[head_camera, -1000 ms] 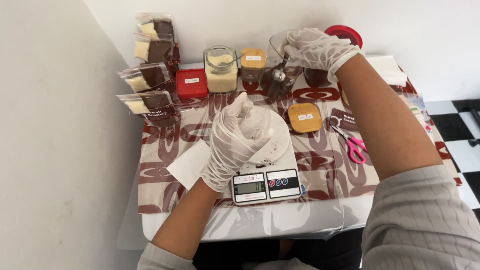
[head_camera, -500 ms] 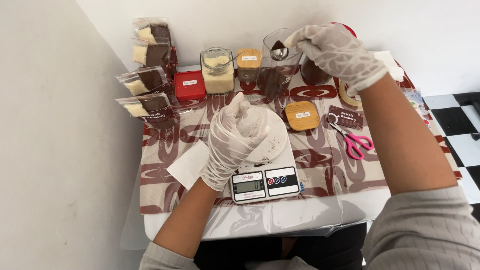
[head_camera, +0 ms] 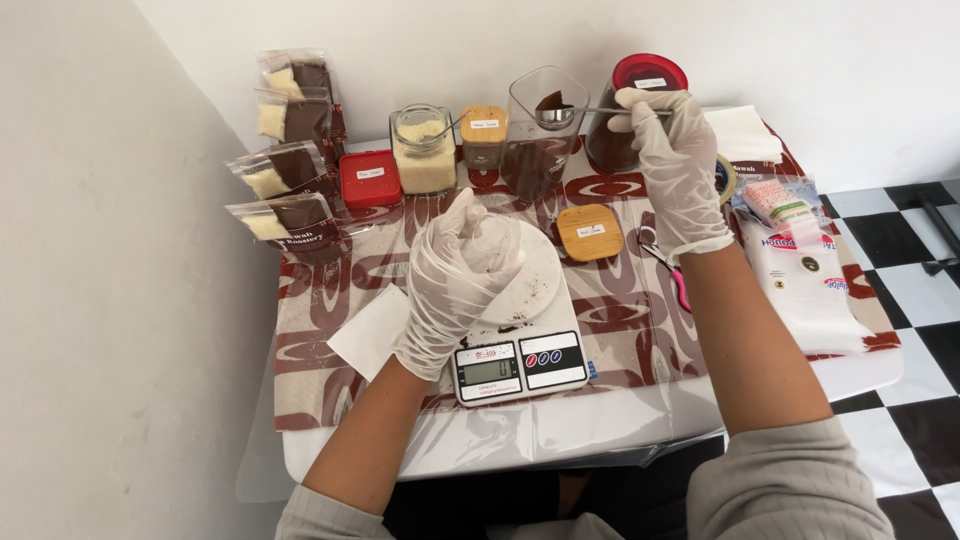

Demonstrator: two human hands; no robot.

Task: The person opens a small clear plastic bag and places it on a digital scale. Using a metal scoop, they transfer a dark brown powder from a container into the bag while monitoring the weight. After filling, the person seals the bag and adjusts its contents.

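My left hand, in a white glove, is curled around a small clear pouch and holds it over the white plate of a digital scale. My gloved right hand grips the handle of a metal spoon. The spoon carries brown powder and hovers at the mouth of an open clear square jar with brown powder in it. Brown crumbs lie on the plate.
A wooden lid, pink scissors, a red box, a jar of cream powder, a small wooden-lidded jar and a red-lidded dark jar stand around. Filled packets lean at left; empty pouches lie at right.
My right hand has lifted the spoon, loaded with brown powder, up out of the square jar to its rim. My left hand has stayed over the scale.
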